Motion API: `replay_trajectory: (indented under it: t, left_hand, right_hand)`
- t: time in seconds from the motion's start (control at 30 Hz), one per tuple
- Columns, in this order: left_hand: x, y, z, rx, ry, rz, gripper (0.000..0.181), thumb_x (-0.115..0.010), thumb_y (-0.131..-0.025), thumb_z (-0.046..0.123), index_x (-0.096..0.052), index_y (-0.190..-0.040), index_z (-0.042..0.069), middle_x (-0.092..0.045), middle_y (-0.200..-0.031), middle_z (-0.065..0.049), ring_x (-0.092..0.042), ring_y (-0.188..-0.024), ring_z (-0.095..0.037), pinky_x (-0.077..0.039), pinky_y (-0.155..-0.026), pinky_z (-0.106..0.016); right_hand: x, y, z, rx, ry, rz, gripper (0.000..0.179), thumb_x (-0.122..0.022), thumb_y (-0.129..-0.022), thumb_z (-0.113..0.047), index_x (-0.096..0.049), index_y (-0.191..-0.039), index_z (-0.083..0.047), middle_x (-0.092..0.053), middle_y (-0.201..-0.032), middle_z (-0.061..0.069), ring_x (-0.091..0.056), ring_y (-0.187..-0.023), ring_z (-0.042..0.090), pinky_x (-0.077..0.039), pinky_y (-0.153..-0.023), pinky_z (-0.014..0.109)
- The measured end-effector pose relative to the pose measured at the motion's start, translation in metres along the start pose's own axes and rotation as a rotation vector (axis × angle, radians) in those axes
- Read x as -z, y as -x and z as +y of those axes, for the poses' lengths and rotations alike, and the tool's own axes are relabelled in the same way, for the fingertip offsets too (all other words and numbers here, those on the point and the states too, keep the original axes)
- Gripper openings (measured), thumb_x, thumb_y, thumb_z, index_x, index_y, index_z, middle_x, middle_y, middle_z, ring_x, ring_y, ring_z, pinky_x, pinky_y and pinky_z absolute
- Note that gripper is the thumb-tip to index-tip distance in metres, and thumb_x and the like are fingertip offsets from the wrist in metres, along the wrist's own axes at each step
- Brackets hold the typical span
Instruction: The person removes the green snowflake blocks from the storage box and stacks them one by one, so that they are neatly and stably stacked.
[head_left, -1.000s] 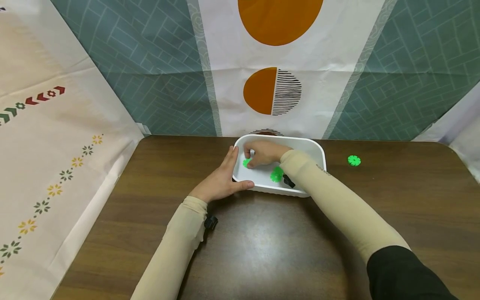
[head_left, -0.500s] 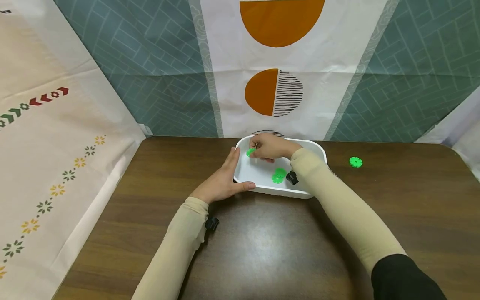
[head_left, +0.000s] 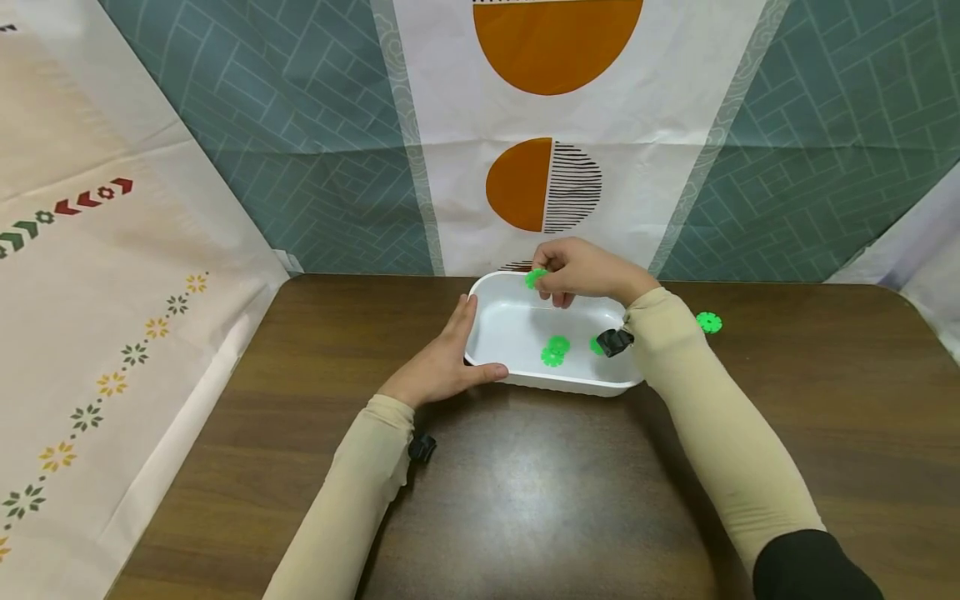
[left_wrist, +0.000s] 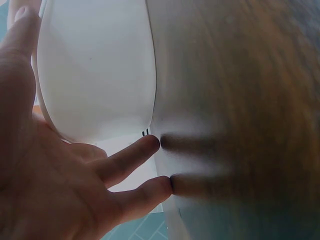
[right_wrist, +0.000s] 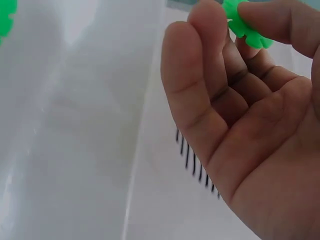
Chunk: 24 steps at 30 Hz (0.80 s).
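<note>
A green notched plastic disc is pinched between the thumb and fingers of my right hand, over the back rim of a white plastic tray. The right wrist view shows the same disc at the fingertips. My left hand rests at the tray's left end, thumb on the front rim and fingers straight along the side. In the left wrist view, the fingers of that hand spread beside the tray wall. Inside the tray lie overlapping green discs and another disc, partly hidden by the right wrist's camera.
Another green disc lies on the brown wooden table, right of the tray and partly behind the right sleeve. Patterned cloth hangs along the table's back edge, and a pale cloth covers the left side.
My right hand has lifted a green disc from the tray's left part and carried it up and to the right, over the back rim. The left hand has stayed in place.
</note>
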<state>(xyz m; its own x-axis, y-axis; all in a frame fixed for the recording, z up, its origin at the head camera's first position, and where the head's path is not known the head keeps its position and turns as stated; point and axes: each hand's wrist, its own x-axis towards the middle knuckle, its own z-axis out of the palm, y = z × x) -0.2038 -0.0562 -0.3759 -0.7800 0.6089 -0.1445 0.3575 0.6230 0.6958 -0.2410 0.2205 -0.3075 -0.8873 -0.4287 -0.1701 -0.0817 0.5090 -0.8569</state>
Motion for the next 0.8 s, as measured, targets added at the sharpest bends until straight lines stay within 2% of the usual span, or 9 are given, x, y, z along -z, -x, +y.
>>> replay_trajectory:
  t: [0.13,0.3,0.63,0.8]
  left_hand:
    - [0.0,0.0,0.001,0.008,0.001,-0.006,0.12,-0.073,-0.086,0.061,0.01,-0.162,0.017,0.013,-0.168,-0.01,-0.015,-0.151,-0.031,-0.022,-0.118,-0.044]
    - [0.0,0.0,0.002,0.009,-0.005,-0.002,0.121,-0.073,-0.086,0.06,0.01,-0.162,0.017,0.013,-0.168,-0.01,-0.014,-0.151,-0.031,-0.021,-0.118,-0.044]
    - [0.001,-0.001,0.0,0.015,-0.001,-0.001,0.121,-0.073,-0.085,0.062,0.01,-0.162,0.019,0.014,-0.168,-0.004,-0.014,-0.151,-0.031,-0.022,-0.118,-0.046]
    - [0.0,0.0,0.001,0.021,-0.002,-0.002,0.121,-0.072,-0.085,0.062,0.01,-0.162,0.018,0.013,-0.168,-0.007,-0.014,-0.151,-0.031,-0.023,-0.118,-0.045]
  right_hand:
    - [0.012,0.014,0.006,0.011,-0.064,0.058,0.007,-0.062,-0.094,-0.006,-0.06,-0.096,0.001,-0.066,-0.084,0.019,-0.061,-0.064,0.026,-0.056,-0.066,0.036]
    - [0.022,0.029,0.015,0.01,-0.101,0.09,0.007,-0.063,-0.095,-0.003,-0.058,-0.094,0.001,-0.065,-0.081,0.016,-0.059,-0.062,0.024,-0.056,-0.065,0.035]
    - [0.029,0.053,0.026,0.006,-0.122,0.144,0.006,-0.061,-0.097,-0.001,-0.057,-0.098,0.004,-0.062,-0.081,0.018,-0.06,-0.06,0.025,-0.056,-0.061,0.034]
    - [0.031,0.067,0.033,-0.017,-0.145,0.206,0.013,-0.064,-0.098,-0.005,-0.059,-0.105,0.004,-0.063,-0.082,0.018,-0.06,-0.061,0.025,-0.055,-0.06,0.035]
